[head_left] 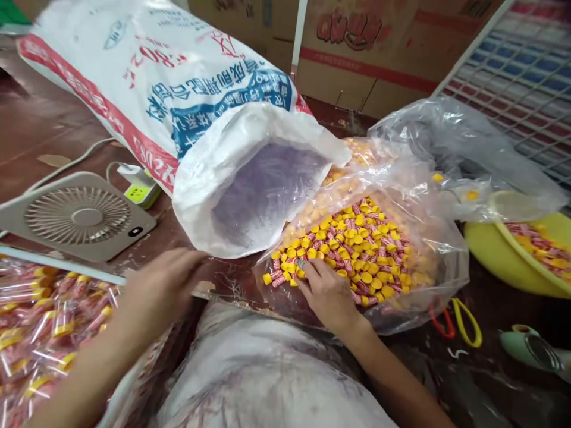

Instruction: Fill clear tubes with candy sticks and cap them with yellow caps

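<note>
My right hand (330, 294) reaches into a clear plastic bag (446, 261), its bent fingers at the near left edge of a heap of small yellow-capped tubes (366, 249) with red-and-white wrappers. A small greyish thing (302, 263) shows at those fingertips; what they pinch I cannot make out. Blurred by motion, my left hand (176, 273) is just in front of a large white woven sack (134, 77), below its gaping mouth. The finger state of that hand is unclear. A purplish-grey inside shows through the sack's opening.
Left of the sack lie a beige fan (84, 214) and a power strip (141, 191) with cables. Clear-wrapped yellow-ended tubes (53, 321) fill the lower left. At right are a yellow basin (499, 255), red and yellow loops (466, 321) and a wire rack (513, 113). Cardboard boxes (379, 53) stand behind.
</note>
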Motion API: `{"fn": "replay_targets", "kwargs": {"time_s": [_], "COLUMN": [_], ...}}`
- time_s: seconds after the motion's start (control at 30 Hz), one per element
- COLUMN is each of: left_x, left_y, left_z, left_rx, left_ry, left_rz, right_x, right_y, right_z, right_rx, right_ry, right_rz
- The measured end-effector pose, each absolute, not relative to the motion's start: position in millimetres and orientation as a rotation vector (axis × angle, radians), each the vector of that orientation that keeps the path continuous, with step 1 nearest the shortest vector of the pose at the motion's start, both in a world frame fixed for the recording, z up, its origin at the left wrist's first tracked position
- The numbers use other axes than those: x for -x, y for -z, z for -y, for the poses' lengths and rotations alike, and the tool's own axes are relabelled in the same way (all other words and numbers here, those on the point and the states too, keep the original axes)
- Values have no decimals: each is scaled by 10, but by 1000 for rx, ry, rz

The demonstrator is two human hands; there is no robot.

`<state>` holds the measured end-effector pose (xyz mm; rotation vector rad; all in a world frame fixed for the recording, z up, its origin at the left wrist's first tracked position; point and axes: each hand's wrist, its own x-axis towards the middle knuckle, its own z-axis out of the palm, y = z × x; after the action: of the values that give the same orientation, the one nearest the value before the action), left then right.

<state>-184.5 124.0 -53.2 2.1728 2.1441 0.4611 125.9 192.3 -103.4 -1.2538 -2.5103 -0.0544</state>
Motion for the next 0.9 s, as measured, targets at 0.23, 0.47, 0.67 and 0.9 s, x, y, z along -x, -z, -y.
{"fn": "replay_targets", "kwargs": {"time_s": [0.23,0.47,0.67,0.9], "left_x": [1129,1244,1066,762], "left_y": [700,732,514,496], "left_z": [-2451,-2725,-2078,-1706], "left_rx": [-2416,-2468,-2000,-1314], "left_ry": [-94,-183,-706,-898], "left_rz": [-1998,-1781,-1325,-1070], "right_x": [-1197,-1444,-1452,-1269], "right_y": [1172,972,695,448], "right_z": [-1999,-2041,-2008,-2001], "right_rx": [1301,1168,992,686], "right_ry": [104,-369,-604,-582], "right_rz": [2462,2050,1793,2166]}}
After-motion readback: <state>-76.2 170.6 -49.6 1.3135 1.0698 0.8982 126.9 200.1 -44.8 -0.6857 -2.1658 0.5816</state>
